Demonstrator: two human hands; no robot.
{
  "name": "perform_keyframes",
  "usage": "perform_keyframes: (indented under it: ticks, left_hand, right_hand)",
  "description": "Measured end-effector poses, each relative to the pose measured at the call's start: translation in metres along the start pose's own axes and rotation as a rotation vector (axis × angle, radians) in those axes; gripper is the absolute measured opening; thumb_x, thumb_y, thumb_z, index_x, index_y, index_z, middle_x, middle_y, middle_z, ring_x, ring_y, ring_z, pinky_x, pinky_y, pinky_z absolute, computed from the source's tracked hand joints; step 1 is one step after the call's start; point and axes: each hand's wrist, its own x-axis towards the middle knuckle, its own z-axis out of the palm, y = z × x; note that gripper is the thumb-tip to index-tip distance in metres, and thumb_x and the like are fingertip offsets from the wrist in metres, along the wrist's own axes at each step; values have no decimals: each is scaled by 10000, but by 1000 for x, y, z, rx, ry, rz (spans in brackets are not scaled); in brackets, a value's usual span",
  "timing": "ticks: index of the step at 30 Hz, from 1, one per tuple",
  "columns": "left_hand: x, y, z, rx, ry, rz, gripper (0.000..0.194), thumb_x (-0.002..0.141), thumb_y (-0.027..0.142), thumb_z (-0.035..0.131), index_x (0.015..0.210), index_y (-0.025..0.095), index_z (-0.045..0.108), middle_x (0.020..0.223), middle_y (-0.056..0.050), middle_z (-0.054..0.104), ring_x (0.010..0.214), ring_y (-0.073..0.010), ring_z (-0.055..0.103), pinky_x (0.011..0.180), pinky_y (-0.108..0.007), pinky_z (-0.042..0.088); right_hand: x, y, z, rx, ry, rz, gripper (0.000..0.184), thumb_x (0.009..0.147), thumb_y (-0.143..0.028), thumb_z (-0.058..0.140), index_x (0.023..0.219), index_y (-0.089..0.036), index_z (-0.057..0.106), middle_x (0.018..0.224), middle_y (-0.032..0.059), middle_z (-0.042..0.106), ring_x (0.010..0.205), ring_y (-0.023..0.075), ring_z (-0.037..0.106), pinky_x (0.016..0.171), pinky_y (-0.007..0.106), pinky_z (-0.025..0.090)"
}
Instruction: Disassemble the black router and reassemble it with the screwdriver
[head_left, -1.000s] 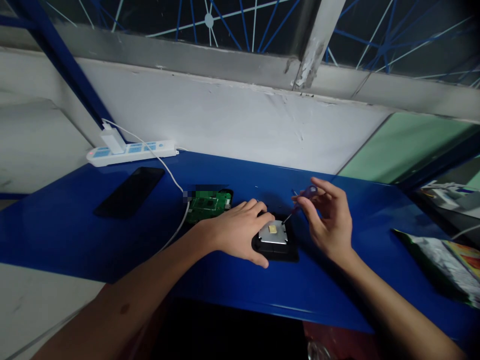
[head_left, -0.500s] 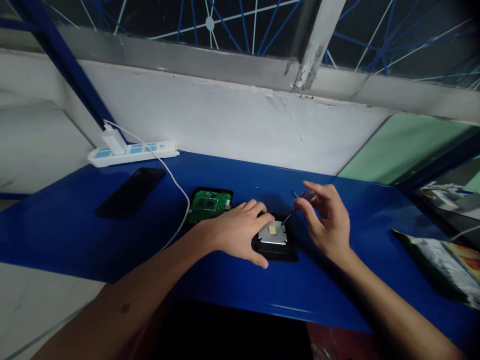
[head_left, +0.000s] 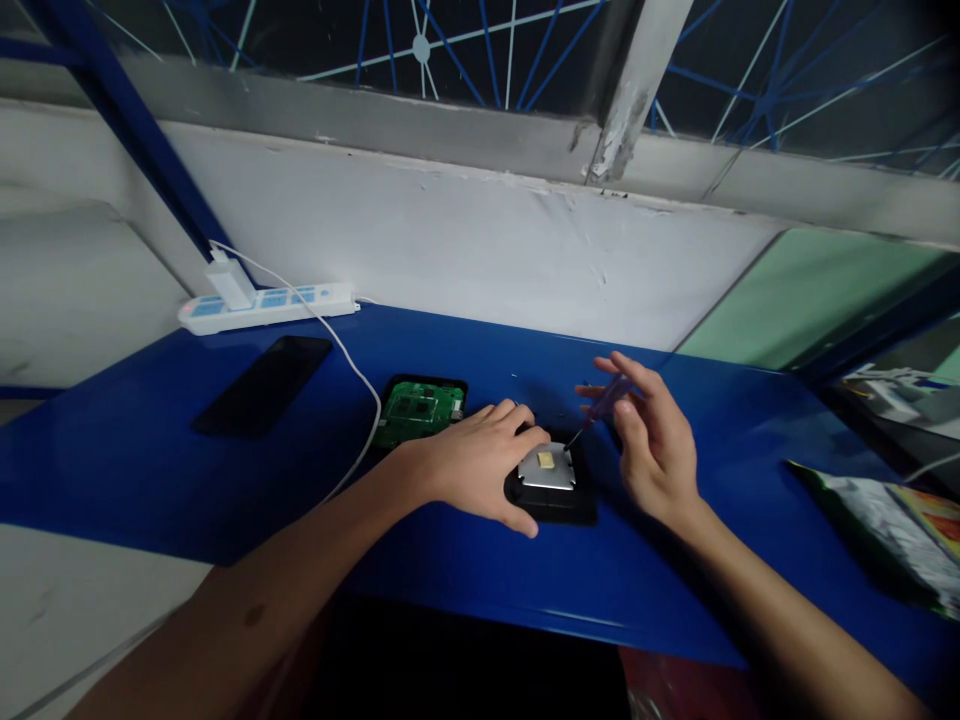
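Note:
My left hand (head_left: 484, 455) lies with fingers spread over the left part of a black plastic casing (head_left: 581, 505), covering much of it. A silver metal plate (head_left: 530, 470) with a small yellowish pad (head_left: 546, 460) sits on the casing. My right hand (head_left: 656, 435) holds a screwdriver (head_left: 609, 400) by its purplish translucent handle, between thumb and fingers. The screwdriver slants down to the left, its tip at the plate's upper right corner. Up and to the left of my left hand, a green circuit board (head_left: 416, 403) rests in a black shell.
On the blue table (head_left: 465, 570), a dark phone-like slab (head_left: 262, 385) lies at left. Behind it is a white power strip (head_left: 277, 308) with a plugged charger (head_left: 231, 280); its white cable (head_left: 352, 365) runs toward me. A shiny packet (head_left: 889, 535) lies at right.
My right hand's fingers have shifted around the screwdriver handle, and the thumb has drawn back. More of the handle shows. The tip stays at the same corner. My left hand is still.

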Motion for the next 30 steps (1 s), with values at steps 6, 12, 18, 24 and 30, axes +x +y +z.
perform_keyframes:
  ticks: [6,12,18,24,30]
  left_hand:
    - [0,-1,1,-4,5,-1,921,701,709,771,1426,227,472,1379,-133,477,1274,-351,442,1071,-491,399]
    - [1,-1,1,10,0,2,927,707,717,759,1433,220,467,1405,-138,474,1279,-360,439,1064,-482,399]
    - [0,-1,0,8,-1,-4,931,702,708,777,1435,228,463,1392,-132,472,1277,-351,441,1080,-486,393]
    - [1,-1,-1,6,-9,3,937,708,719,766,1437,214,461,1392,-140,469,1282,-351,434,1081,-499,396]
    - [0,0,-1,7,-7,-5,924,705,698,782,1428,212,470,1393,-137,470,1272,-346,443,1084,-493,391]
  right_hand:
    - [-1,4,2,-56,43,-11,477,1040,-227,428,1497,-361,448,1246,69,663,1028,212,729,886,466,636]
    - [1,7,0,-130,148,-48,402,901,-213,703,1277,-327,619,977,9,586,832,167,707,750,373,638]
    - [0,0,0,-47,62,-44,332,1007,-233,519,1322,-305,596,1195,66,628,929,184,730,798,402,630]
    - [1,1,1,-104,75,-55,394,994,-206,546,1369,-323,573,1073,41,653,866,170,711,824,419,617]
    - [2,5,-2,-152,121,-88,323,906,-235,691,1218,-306,645,966,21,562,763,160,618,684,378,610]
